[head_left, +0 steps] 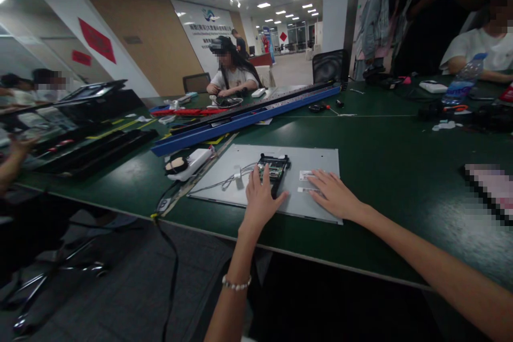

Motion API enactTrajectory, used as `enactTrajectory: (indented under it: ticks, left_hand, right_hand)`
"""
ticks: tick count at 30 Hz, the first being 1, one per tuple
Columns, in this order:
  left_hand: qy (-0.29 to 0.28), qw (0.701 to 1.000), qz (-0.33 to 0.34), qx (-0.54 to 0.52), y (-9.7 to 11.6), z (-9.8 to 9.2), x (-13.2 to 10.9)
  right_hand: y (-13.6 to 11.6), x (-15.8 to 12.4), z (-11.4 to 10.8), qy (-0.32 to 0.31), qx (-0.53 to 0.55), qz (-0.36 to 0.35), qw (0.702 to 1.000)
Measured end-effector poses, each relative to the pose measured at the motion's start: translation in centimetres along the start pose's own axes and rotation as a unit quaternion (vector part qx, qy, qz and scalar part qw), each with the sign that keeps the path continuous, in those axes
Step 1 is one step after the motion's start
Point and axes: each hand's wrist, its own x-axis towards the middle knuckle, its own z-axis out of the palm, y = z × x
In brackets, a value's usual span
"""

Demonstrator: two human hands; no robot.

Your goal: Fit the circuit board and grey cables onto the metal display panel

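A flat grey metal panel [216,181] lies on the green table in front of me. On its middle sits a black-framed circuit board [276,164] with green parts. My left hand [262,197] reaches over the board's near left side, fingers spread; whether the fingertips touch it I cannot tell. Thin grey cables [228,180] run from the board's left across the panel. My right hand [334,195] lies flat with fingers apart on the panel's right part, by two small white labels [306,175]. Neither hand grips anything.
A white power strip [190,164] with a black plug lies left of the panel. Behind it stretches a long blue bar [248,119]. At right are a phone [491,187] and a water bottle [463,83]. A person [232,72] sits across the green table [385,171].
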Motion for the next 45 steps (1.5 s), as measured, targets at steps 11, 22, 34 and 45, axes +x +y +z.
enactTrajectory:
  ticks: [11, 22, 34, 45]
  left_hand:
    - [-0.086, 0.984, -0.054, 0.149, -2.4, 2.6, 8.3]
    - [-0.093, 0.981, -0.099, 0.137, -1.9, 2.3, 8.8]
    - [-0.102, 0.956, -0.133, 0.241, -9.1, -4.5, 9.7]
    - [-0.023, 0.981, -0.075, 0.178, -9.6, -6.5, 16.6]
  right_hand:
    - [-0.2, -0.1, -0.4, -0.004, -0.003, 0.0, 1.0]
    - [-0.1, -0.1, -0.4, -0.007, -0.008, -0.003, 1.0]
    - [-0.4, -0.2, -0.5, -0.013, 0.002, 0.001, 1.0]
    - [-0.5, 0.0, -0.6, -0.015, 0.01, 0.008, 1.0]
